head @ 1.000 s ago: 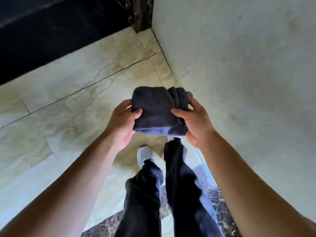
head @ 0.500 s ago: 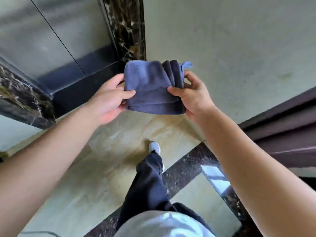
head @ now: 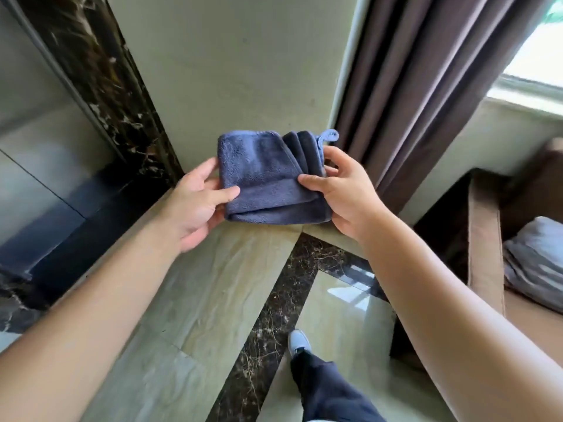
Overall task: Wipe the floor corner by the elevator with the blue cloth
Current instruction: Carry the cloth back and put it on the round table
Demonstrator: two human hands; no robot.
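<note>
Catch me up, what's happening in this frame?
A person is standing and holding a folded blue cloth up in the air with both hands: the left hand pinches its left edge, the right hand its right edge. The elevator door with its dark marble frame is to the left, a curtain to the right. The cloth is not on the floor yet, so no wiping is under way.

Both arms extended toward frame centre. Blue cloth (head: 271,178) is pinched at its left edge by left hand (head: 195,205), right edge by right hand (head: 344,190).
</note>
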